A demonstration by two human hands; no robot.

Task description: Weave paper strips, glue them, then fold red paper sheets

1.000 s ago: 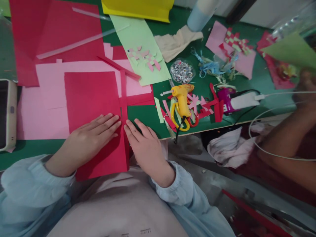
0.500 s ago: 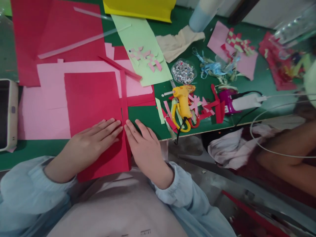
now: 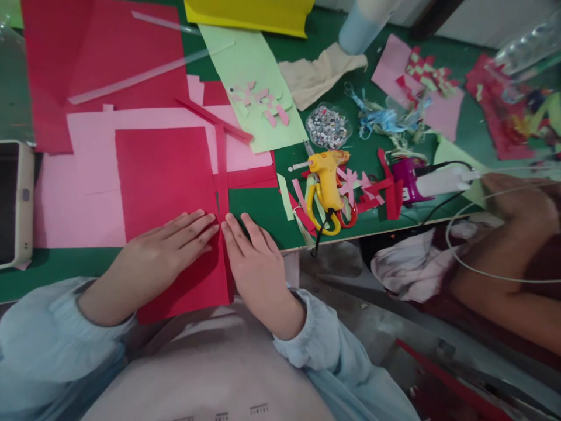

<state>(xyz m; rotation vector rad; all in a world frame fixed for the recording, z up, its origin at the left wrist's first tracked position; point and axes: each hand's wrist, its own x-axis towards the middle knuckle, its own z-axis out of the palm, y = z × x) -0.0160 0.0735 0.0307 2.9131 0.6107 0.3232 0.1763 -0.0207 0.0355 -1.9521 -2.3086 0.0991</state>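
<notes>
A red sheet of paper (image 3: 164, 175) lies in front of me, its lower end overhanging the table's near edge. My left hand (image 3: 169, 251) rests flat on it, fingers stretched toward its right edge. Along that edge runs a narrow red paper strip (image 3: 222, 169). My right hand (image 3: 254, 254) lies with fingers extended, its fingertips on the strip's lower part. A thin dark gap shows between sheet and strip just above my fingertips. Pink paper (image 3: 83, 181) lies beneath the red sheet.
Right of my hands are a yellow glue gun (image 3: 326, 178), scissors (image 3: 335, 225), paper scraps and a dish of small beads (image 3: 328, 126). A phone (image 3: 17, 204) lies at the left edge. Another person's arm (image 3: 504, 251) reaches in at right beside a white power plug (image 3: 442, 181).
My hands stay almost where they were on the red paper. At right, the other person's hand has come up to the table edge, with a light green sheet now showing there.
</notes>
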